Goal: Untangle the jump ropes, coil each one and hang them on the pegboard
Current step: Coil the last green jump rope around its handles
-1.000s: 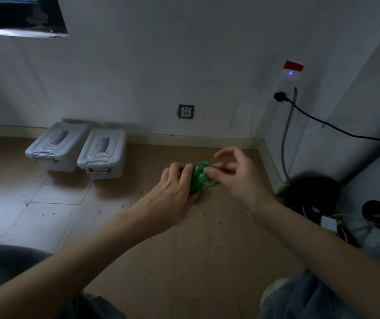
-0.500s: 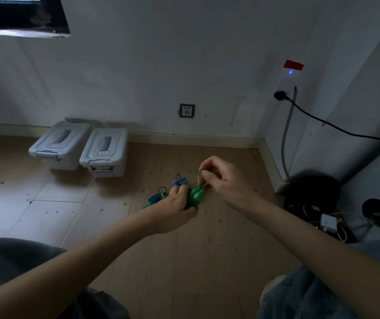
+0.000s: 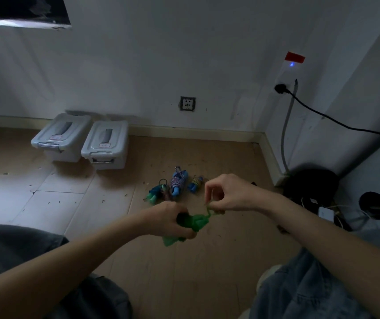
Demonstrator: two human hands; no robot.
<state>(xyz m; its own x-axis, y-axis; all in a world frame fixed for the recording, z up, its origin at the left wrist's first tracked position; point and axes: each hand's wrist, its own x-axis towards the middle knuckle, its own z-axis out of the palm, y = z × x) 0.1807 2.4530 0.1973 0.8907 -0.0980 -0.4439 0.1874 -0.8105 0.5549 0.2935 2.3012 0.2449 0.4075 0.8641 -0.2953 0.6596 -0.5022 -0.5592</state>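
Nearby, two lidded bins (image 3: 83, 142), contents hidden.

From my feed I see two bare forearms, no sleeves reaching the wrists, and the left hand (image 3: 173, 221) and right hand (image 3: 229, 193) carry no rings, watch or gloves. My left leg (image 3: 18, 249) wears dark grey fabric. My right leg (image 3: 311, 291) wears lighter blue denim with visible seams.

no readable text, pink labels on two storage bins (image 3: 82, 139) too blurred
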